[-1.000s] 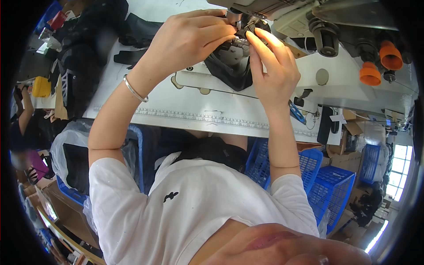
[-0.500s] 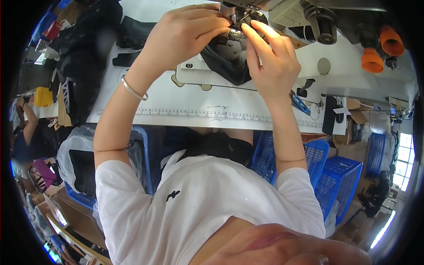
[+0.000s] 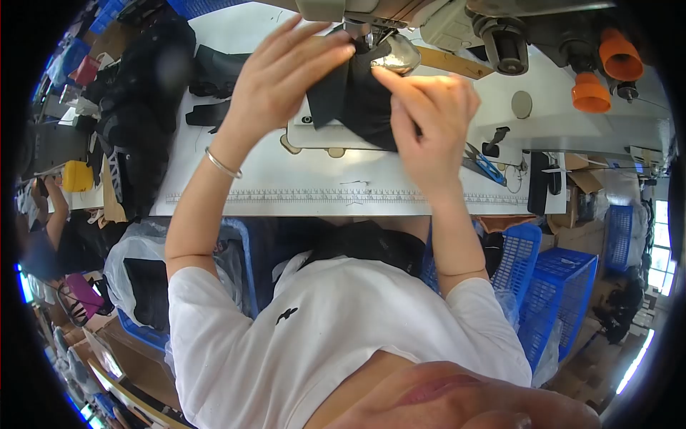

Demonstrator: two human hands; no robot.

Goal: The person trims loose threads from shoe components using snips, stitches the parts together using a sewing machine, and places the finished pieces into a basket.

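A black fabric piece [image 3: 361,104] lies on the bed of a sewing machine [image 3: 371,10], under the needle area. My left hand [image 3: 279,79] is at the fabric's left side, its fingers stretched out and slightly blurred. My right hand [image 3: 436,118] is at the right side, index fingertip at the fabric near a shiny metal part [image 3: 404,56] and the other fingers curled. It seems to grip the fabric's edge, though the contact is partly hidden. The needle itself is hard to make out.
Blue-handled snips [image 3: 489,169] lie right of my right hand. A printed ruler [image 3: 321,194] runs along the table's front edge. More black pieces [image 3: 214,68] lie at left. Blue crates [image 3: 557,286] stand below the table. Another person [image 3: 46,222] is at far left.
Both hands were together at the mechanism under the machine head; now they are farther apart. The black fabric has been spread flatter over the bed, and the shiny metal part is exposed.
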